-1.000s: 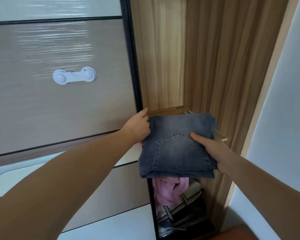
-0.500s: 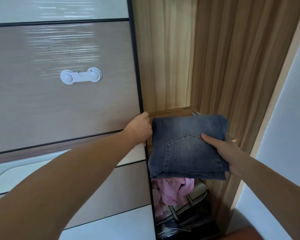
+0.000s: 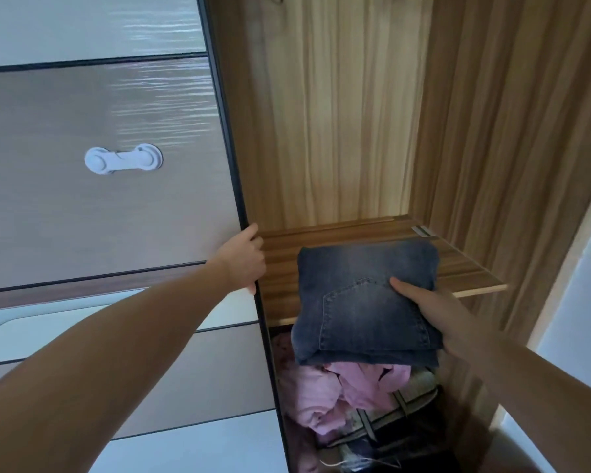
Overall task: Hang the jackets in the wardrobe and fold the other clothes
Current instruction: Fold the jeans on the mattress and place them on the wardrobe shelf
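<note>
Since the earlier frames the sliding door (image 3: 110, 172) has moved left, opening up more of the wardrobe, and the shelf (image 3: 471, 274) is now exposed in full. The jeans now sit further in over it.

Left hand (image 3: 241, 259): fingers wrapped around the dark vertical edge of the door, thumb side up, clamped on that edge at about shelf height.

Right hand (image 3: 434, 319): grips the folded jeans (image 3: 359, 298) at their right side, thumb on top beside the back pocket, the other fingers hidden underneath. Forearm comes in from the lower right.

Jeans: grey-blue denim, folded into a thick square, pocket facing up. Far half lies over the shelf near its middle; near half overhangs the front edge. Can't tell whether the far half is resting on the board or just above it.

Shelf: striped wood board, bare to the left and right of the jeans, right front corner free.

Below the shelf: a crumpled pink garment (image 3: 352, 390) just under the overhanging jeans, on top of a bag (image 3: 389, 421) with pale straps. Darker items lower down, too dim to identify.

Door face: a white child-safety latch (image 3: 123, 159) sits mid-panel, well left of the left hand. Wardrobe back and right wall are the same wood grain.
</note>
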Available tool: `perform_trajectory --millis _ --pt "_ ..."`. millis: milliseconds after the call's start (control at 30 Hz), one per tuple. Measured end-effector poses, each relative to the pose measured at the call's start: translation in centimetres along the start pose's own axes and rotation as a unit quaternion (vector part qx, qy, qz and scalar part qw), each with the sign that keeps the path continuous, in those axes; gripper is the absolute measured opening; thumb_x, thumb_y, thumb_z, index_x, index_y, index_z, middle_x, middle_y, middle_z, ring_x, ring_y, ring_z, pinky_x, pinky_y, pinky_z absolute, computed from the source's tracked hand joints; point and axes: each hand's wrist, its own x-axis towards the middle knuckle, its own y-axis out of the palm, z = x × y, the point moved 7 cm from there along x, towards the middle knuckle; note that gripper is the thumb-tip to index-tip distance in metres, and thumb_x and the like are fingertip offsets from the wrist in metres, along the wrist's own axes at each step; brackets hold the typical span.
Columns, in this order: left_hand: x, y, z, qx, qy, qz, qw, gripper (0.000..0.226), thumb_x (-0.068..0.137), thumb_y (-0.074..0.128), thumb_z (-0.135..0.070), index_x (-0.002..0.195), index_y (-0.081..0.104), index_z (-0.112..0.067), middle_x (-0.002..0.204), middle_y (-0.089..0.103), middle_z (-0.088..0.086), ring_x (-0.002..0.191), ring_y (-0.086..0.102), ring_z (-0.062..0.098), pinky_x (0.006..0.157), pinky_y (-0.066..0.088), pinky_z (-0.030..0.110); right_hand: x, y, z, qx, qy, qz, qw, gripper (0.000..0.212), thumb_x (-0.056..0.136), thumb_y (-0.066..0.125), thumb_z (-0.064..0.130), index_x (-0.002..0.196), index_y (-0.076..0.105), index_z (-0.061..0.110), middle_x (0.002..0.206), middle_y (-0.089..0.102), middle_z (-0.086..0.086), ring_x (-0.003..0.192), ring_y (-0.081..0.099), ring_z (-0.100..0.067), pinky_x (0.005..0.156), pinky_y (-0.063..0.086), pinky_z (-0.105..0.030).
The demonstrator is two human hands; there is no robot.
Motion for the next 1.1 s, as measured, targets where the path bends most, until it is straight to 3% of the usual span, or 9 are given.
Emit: perform_trajectory --millis 433,567,633,667,733,767,800,933,1100 --pt "-5.6 4.6 0.9 -0.031 -0.148 0.081 0.985 0.050 0.096 0.051 -0.042 0.142 0.048 -0.021 0.149 0.044 0.004 0.145 0.023 0.031 0.116 -0.007 0.060 -3.4 1.4 -0.6 -0.018 0.003 0.057 0.998 0.040 0.071 0.084 0.032 0.102 0.067 0.012 0.084 0.076 -0.002 0.071 0.073 -0.021 0.047 0.055 -0.027" --pt "-5.3 1.2 -3.0 -0.276 -0.127 0.048 0.951 0.034 0.099 0.038 -0.043 0.122 0.060 -0.029 0.126 0.061 -0.002 0.129 0.046 0.025 0.115 0.021 0.052 -4.1 -0.3 -1.2 -0.002 0.000 0.035 0.999 0.045 0.066 0.086 0.035 0.100 0.068 0.012 0.083 0.076 0.000 0.070 0.073 -0.020 0.047 0.055 -0.026" --pt "-5.5 -0.4 -6.5 -0.576 -0.171 0.048 0.798 0.043 0.102 0.030 -0.047 0.119 0.061 -0.022 0.119 0.065 0.005 0.113 0.058 0.029 0.095 0.043 0.039 -4.3 -0.2 -1.4 0.005 0.001 0.039 0.999 0.052 0.061 0.087 0.038 0.101 0.067 0.011 0.082 0.076 0.000 0.070 0.073 -0.020 0.048 0.055 -0.026" --pt "-5.5 -0.7 -8.5 -0.738 -0.198 0.064 0.642 0.050 0.102 0.031 -0.051 0.118 0.062 -0.016 0.119 0.066 0.012 0.109 0.062 0.032 0.086 0.047 0.036 -4.3 0.0 -1.5 0.007 0.003 0.044 0.999 0.057 0.057 0.087 0.039 0.101 0.066 0.011 0.082 0.076 -0.001 0.072 0.074 -0.021 0.049 0.056 -0.027" --pt "-5.1 -1.3 -12.6 -0.937 -0.202 0.118 0.258 0.065 0.093 0.039 -0.067 0.120 0.063 -0.012 0.115 0.069 0.017 0.103 0.067 0.036 0.083 0.056 0.043 -3.7 0.7 -1.6 0.017 0.007 0.053 0.998 0.064 0.050 0.088 0.042 0.103 0.065 0.013 0.085 0.076 -0.002 0.074 0.074 -0.023 0.053 0.057 -0.030" --pt "-4.7 -1.7 -13.8 -0.967 -0.180 0.136 0.118 0.071 0.086 0.045 -0.074 0.121 0.063 -0.016 0.113 0.070 0.016 0.101 0.068 0.037 0.080 0.058 0.048 -3.2 1.0 -1.5 0.019 0.005 0.056 0.998 0.068 0.048 0.089 0.042 0.104 0.065 0.014 0.087 0.077 -0.003 0.077 0.074 -0.024 0.054 0.058 -0.032" --pt "-4.2 -1.8 -14.0 -0.976 -0.165 0.136 0.046 0.073 0.078 0.052 -0.078 0.121 0.064 -0.020 0.112 0.071 0.014 0.100 0.069 0.036 0.080 0.058 0.051 -2.4 1.2 -1.1 0.015 0.000 0.059 0.998 0.071 0.046 0.090 0.043 0.105 0.065 0.014 0.090 0.077 -0.003 0.079 0.074 -0.024 0.056 0.058 -0.032" --pt "-1.4 -0.3 -12.0 -0.985 -0.148 0.077 0.048 0.065 0.063 0.085 -0.051 0.115 0.067 -0.016 0.105 0.075 0.009 0.093 0.072 0.028 0.075 0.059 0.040 1.3 2.4 0.1 -0.003 -0.006 0.057 0.998 0.061 0.056 0.089 0.039 0.106 0.067 0.012 0.091 0.076 -0.007 0.078 0.074 -0.025 0.052 0.057 -0.030" --pt "4.0 3.4 -9.3 -0.978 -0.202 -0.003 0.055 0.035 0.077 0.082 -0.023 0.108 0.066 -0.015 0.096 0.076 0.006 0.085 0.073 0.025 0.065 0.060 0.037 7.8 4.1 0.5 -0.072 0.048 0.019 0.996 0.029 0.077 0.071 0.026 0.099 0.068 0.007 0.085 0.074 -0.015 0.076 0.071 -0.029 0.062 0.054 -0.033"
